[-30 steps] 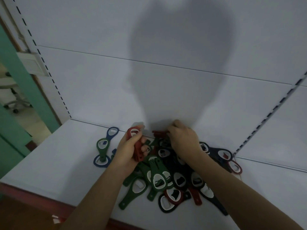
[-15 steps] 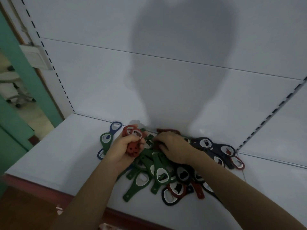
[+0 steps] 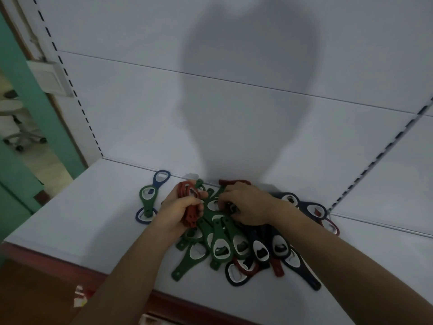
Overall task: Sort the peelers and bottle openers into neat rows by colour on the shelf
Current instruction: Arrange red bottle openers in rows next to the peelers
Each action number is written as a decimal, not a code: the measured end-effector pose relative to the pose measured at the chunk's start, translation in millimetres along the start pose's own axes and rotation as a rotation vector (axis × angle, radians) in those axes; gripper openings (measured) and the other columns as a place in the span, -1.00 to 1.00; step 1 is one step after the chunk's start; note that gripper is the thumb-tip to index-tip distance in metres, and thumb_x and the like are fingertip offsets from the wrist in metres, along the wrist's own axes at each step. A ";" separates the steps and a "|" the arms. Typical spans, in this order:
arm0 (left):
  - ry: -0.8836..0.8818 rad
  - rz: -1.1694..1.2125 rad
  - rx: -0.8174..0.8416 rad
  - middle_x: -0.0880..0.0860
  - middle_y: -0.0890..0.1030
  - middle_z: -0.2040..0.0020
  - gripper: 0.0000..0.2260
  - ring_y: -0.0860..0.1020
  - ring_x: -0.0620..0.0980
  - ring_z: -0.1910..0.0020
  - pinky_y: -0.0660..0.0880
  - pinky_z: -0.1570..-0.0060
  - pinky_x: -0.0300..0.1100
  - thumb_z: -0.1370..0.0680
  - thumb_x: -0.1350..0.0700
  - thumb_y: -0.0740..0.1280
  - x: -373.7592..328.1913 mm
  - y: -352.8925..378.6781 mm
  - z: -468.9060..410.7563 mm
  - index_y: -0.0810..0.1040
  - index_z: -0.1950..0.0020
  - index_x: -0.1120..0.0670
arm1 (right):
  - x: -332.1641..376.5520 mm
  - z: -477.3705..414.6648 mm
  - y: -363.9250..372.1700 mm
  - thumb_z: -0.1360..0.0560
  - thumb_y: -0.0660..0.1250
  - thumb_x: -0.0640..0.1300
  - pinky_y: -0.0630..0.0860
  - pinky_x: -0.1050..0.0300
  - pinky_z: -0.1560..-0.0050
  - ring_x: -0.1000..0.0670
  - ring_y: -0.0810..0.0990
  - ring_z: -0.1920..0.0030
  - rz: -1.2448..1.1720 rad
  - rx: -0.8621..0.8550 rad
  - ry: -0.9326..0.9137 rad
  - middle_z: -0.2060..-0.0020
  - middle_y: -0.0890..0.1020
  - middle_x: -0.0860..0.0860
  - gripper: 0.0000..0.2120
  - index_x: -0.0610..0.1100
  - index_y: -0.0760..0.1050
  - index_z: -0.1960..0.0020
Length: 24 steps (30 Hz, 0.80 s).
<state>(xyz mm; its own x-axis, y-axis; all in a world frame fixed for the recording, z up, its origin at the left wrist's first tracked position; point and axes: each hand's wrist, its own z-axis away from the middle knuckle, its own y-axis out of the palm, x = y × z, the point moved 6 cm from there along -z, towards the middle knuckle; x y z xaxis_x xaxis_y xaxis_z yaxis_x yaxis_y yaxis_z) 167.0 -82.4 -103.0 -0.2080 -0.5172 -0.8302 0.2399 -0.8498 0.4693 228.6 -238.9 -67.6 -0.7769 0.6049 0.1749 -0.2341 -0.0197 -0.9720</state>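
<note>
Shelf: white board [image 3: 82,219] with a red front edge [image 3: 46,256]; white back panel [image 3: 140,113] rises behind it, crossed by a broad dark shadow [image 3: 246,90]
Heap: heap of bottle openers [image 3: 220,249] in green, red and dark navy; they lie crossed over one another about the middle of the board, from its back edge down towards its front edge
Left hand: left hand [image 3: 180,214] at the left side of the heap; fingers clenched round a bundle of red bottle openers [image 3: 188,195]; ringed heads stick up past the thumb, handles show below the fist
Right hand: right hand [image 3: 250,205] palm-down on the back of the heap, just beside the left; fingers curled down among green and dark openers; tips hidden, so I cannot tell whether they grasp one
Left group: green bottle opener [image 3: 147,198] apart from the heap, towards the back-left corner; it overlaps a blue bottle opener [image 3: 161,178] by the back edge and a second blue bottle opener [image 3: 143,215] nearer the front
Right side: dark navy bottle openers [image 3: 314,208] spread by the back edge; red bottle opener [image 3: 331,227] touching them at the far right
Surroundings: slotted upright [image 3: 70,83] at the panel's left; green door frame [image 3: 23,90] beyond it
</note>
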 end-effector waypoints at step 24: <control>0.251 0.142 0.019 0.18 0.61 -0.02 -0.52 0.52 -0.05 0.26 0.54 0.26 -0.19 -0.45 0.27 0.47 -12.8 28.9 8.0 0.50 -0.36 0.09 | -16.6 45.6 -12.8 -0.53 0.46 -0.14 0.48 0.46 0.07 0.38 0.57 0.15 -0.528 -0.713 0.393 0.17 0.62 0.25 -0.84 -0.10 0.67 -0.11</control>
<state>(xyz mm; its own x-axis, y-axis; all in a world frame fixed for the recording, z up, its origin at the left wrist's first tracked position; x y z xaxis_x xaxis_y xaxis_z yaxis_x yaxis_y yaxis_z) 169.0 -101.2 -76.4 0.0679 -0.5917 -0.8033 0.2319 -0.7737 0.5895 217.9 -285.1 -50.9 -0.3922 0.6225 0.6773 0.0130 0.7400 -0.6725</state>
